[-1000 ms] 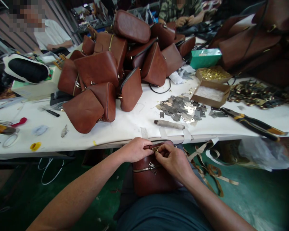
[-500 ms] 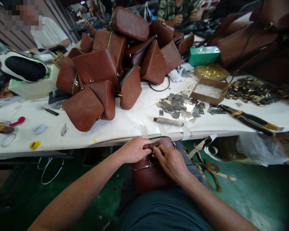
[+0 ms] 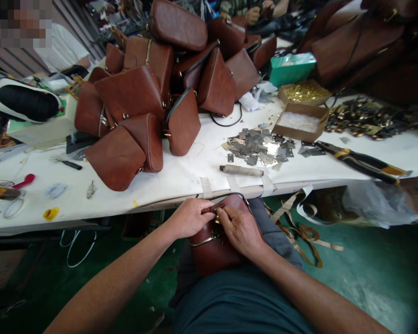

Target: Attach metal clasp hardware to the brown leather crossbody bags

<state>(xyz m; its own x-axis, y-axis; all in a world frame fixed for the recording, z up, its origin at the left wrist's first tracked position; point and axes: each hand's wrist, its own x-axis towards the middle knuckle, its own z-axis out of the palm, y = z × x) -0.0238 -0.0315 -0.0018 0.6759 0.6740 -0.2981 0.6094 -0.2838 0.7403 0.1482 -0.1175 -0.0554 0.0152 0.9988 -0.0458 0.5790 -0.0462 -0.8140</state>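
Observation:
A brown leather handbag point(image 3: 212, 262) rests on my lap against the table edge, with a metal zipper point(image 3: 205, 241) across it. My left hand point(image 3: 191, 218) is closed on the bag's upper left part, thumb and fingers pinching the leather by a slot-like opening. My right hand point(image 3: 240, 229) lies over the bag's right side, its fingers curled at a small brass-coloured metal fitting point(image 3: 217, 219) beside the left fingertips. The palm of the right hand covers part of the bag, and its exact grip on the fitting is partly hidden.
Brown bags point(image 3: 128, 93) are heaped on the white table point(image 3: 181, 178). Nearer lie flat metal plates point(image 3: 254, 146), a wrapped rod point(image 3: 242, 170) and pliers point(image 3: 362, 162). Cardboard boxes point(image 3: 301, 121) hold small parts. Across the table, a co-worker's hands point(image 3: 259, 11) show; another person point(image 3: 61, 46) is far left.
The view has shifted slightly. My right fingers have moved a little closer to my left fingertips, and more of the brass-coloured fitting shows. The left hand keeps its hold on the bag.

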